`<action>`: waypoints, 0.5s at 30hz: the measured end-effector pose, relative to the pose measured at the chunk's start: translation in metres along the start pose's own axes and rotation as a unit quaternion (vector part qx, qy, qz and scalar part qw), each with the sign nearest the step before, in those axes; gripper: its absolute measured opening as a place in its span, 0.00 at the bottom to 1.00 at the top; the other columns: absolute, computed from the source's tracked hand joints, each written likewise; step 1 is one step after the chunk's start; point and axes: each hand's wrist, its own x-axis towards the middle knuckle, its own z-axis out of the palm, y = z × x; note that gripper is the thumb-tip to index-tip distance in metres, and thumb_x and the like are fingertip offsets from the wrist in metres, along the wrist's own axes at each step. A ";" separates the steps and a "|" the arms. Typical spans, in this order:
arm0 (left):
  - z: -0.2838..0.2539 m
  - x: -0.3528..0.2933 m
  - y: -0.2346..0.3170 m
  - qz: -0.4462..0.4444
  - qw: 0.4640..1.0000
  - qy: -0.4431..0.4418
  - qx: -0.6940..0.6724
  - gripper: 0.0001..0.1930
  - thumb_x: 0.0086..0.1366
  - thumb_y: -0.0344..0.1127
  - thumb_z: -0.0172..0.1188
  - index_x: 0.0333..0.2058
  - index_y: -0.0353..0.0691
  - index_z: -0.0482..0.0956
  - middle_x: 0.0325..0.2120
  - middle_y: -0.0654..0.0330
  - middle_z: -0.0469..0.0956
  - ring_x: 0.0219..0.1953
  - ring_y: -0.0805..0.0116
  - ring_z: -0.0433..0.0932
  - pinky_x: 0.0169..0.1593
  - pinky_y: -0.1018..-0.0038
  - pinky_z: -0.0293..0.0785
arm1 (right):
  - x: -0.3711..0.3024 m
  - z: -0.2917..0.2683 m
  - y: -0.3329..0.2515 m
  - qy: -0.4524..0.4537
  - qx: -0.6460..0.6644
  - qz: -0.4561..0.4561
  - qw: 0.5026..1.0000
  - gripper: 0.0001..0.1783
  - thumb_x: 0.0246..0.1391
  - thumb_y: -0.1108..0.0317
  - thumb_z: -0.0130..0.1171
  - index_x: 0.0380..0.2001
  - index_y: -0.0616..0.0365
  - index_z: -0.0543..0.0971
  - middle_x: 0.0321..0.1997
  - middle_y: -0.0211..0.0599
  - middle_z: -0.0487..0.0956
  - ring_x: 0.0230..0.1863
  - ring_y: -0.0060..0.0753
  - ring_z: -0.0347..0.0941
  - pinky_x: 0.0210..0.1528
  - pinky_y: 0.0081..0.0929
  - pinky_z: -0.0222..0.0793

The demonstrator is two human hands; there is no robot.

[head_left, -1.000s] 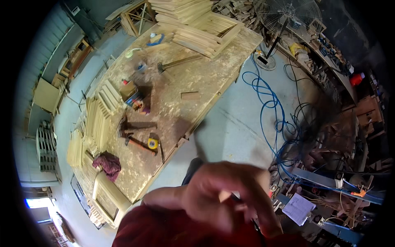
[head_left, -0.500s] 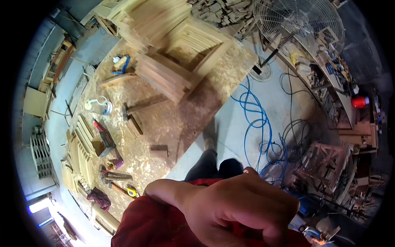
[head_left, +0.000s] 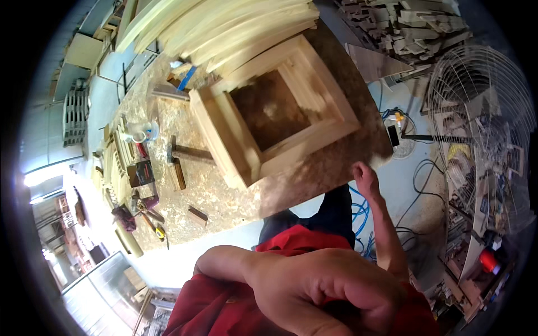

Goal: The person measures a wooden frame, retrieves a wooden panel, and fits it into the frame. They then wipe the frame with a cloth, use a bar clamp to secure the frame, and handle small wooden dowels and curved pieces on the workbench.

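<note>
My left hand [head_left: 330,288] is raised close in front of my red shirt, its fingers curled into a fist. Whatever lies inside that fist, if anything, is hidden. Farther out, my right hand [head_left: 367,180] hangs by the near right edge of the worktable [head_left: 241,208], fingers bent in and nothing seen in them. A square pale-wood frame [head_left: 300,147] with thick, stepped sides rests on the tabletop, beyond my hands. Through its opening the brown table surface shows. Neither hand touches the frame. A hammer [head_left: 190,154] lies left of it, beside small wood blocks [head_left: 197,216].
Long pale boards [head_left: 241,36] are stacked behind the frame. Tools, a clear tub [head_left: 143,133] and a tape measure [head_left: 160,233] lie along the table's left. A large wire-caged fan [head_left: 482,134] stands at right. Blue hose [head_left: 360,210] lies on the floor beside my legs.
My view has swung, so the table and frame appear turned and the fan sits farther right. My right hand and forearm have come into view. The left fist stays up near my chest.
</note>
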 end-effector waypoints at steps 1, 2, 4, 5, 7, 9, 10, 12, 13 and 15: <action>-0.015 0.027 -0.003 -0.001 1.000 -0.004 0.024 0.27 0.68 0.56 0.66 0.32 0.31 0.78 0.24 0.59 0.76 0.24 0.67 0.73 0.26 0.71 0.68 | 0.037 -0.012 -0.003 -0.001 -0.022 -0.045 0.999 0.08 0.67 0.67 0.55 0.43 0.58 0.80 0.39 0.50 0.84 0.42 0.54 0.83 0.44 0.40 0.77; -0.035 0.056 -0.009 0.013 0.999 -0.001 0.040 0.27 0.68 0.55 0.66 0.33 0.30 0.78 0.25 0.58 0.77 0.24 0.66 0.74 0.26 0.72 0.69 | 0.071 -0.022 0.005 0.008 0.024 -0.034 0.999 0.08 0.68 0.68 0.55 0.43 0.58 0.80 0.36 0.45 0.83 0.40 0.44 0.82 0.43 0.36 0.77; -0.062 0.105 -0.020 0.058 0.993 0.034 0.092 0.27 0.68 0.55 0.66 0.34 0.29 0.79 0.26 0.56 0.79 0.24 0.66 0.75 0.26 0.72 0.70 | 0.138 -0.035 0.000 0.034 0.090 -0.057 0.994 0.08 0.69 0.68 0.55 0.44 0.58 0.80 0.33 0.38 0.82 0.36 0.31 0.80 0.41 0.31 0.75; -0.076 0.129 -0.020 0.050 0.983 0.059 0.165 0.24 0.68 0.51 0.66 0.35 0.29 0.79 0.27 0.55 0.78 0.25 0.64 0.75 0.27 0.71 0.71 | 0.169 -0.045 -0.015 0.053 0.107 -0.088 0.989 0.08 0.69 0.67 0.55 0.44 0.58 0.80 0.32 0.37 0.82 0.36 0.29 0.80 0.40 0.29 0.75; -0.099 0.173 -0.002 -0.012 0.932 0.110 0.344 0.15 0.69 0.41 0.65 0.34 0.32 0.79 0.28 0.54 0.77 0.27 0.59 0.76 0.29 0.67 0.71 | 0.223 -0.051 -0.034 0.055 0.159 -0.095 0.981 0.08 0.69 0.68 0.55 0.45 0.58 0.80 0.32 0.38 0.82 0.36 0.32 0.80 0.40 0.30 0.75; -0.124 0.219 0.043 -0.147 0.789 0.092 0.589 0.07 0.66 0.31 0.68 0.37 0.34 0.81 0.32 0.52 0.80 0.29 0.58 0.80 0.31 0.66 0.75 | 0.283 -0.066 -0.025 0.040 0.217 -0.042 0.974 0.08 0.67 0.69 0.56 0.46 0.58 0.80 0.34 0.43 0.83 0.37 0.43 0.83 0.40 0.33 0.76; -0.128 0.256 0.072 -0.247 0.668 0.039 0.701 0.06 0.64 0.27 0.68 0.39 0.34 0.82 0.32 0.51 0.81 0.30 0.59 0.82 0.33 0.67 0.78 | 0.313 -0.081 -0.015 0.097 0.216 -0.079 0.968 0.07 0.67 0.70 0.56 0.44 0.57 0.80 0.34 0.43 0.83 0.35 0.40 0.82 0.40 0.32 0.76; -0.074 0.298 0.122 -0.339 0.319 0.090 0.880 0.12 0.54 0.34 0.76 0.36 0.40 0.86 0.29 0.60 0.84 0.34 0.60 0.83 0.41 0.64 0.77 | 0.371 -0.063 -0.040 0.070 0.224 -0.086 0.968 0.06 0.67 0.70 0.56 0.43 0.58 0.79 0.35 0.43 0.83 0.36 0.42 0.82 0.40 0.34 0.76; -0.110 0.316 0.157 -0.311 0.262 0.023 0.913 0.13 0.56 0.33 0.75 0.39 0.40 0.85 0.32 0.59 0.84 0.37 0.59 0.83 0.43 0.63 0.77 | 0.410 -0.080 -0.024 0.118 0.190 -0.061 0.973 0.06 0.66 0.70 0.56 0.42 0.58 0.79 0.35 0.44 0.83 0.36 0.44 0.82 0.41 0.35 0.76; -0.139 0.362 0.209 -0.283 0.069 -0.037 0.956 0.15 0.59 0.32 0.73 0.45 0.40 0.83 0.39 0.56 0.84 0.43 0.56 0.82 0.48 0.61 0.77 | 0.480 -0.066 -0.045 0.158 0.172 -0.093 0.968 0.06 0.66 0.68 0.56 0.41 0.58 0.79 0.35 0.45 0.83 0.37 0.47 0.82 0.41 0.37 0.76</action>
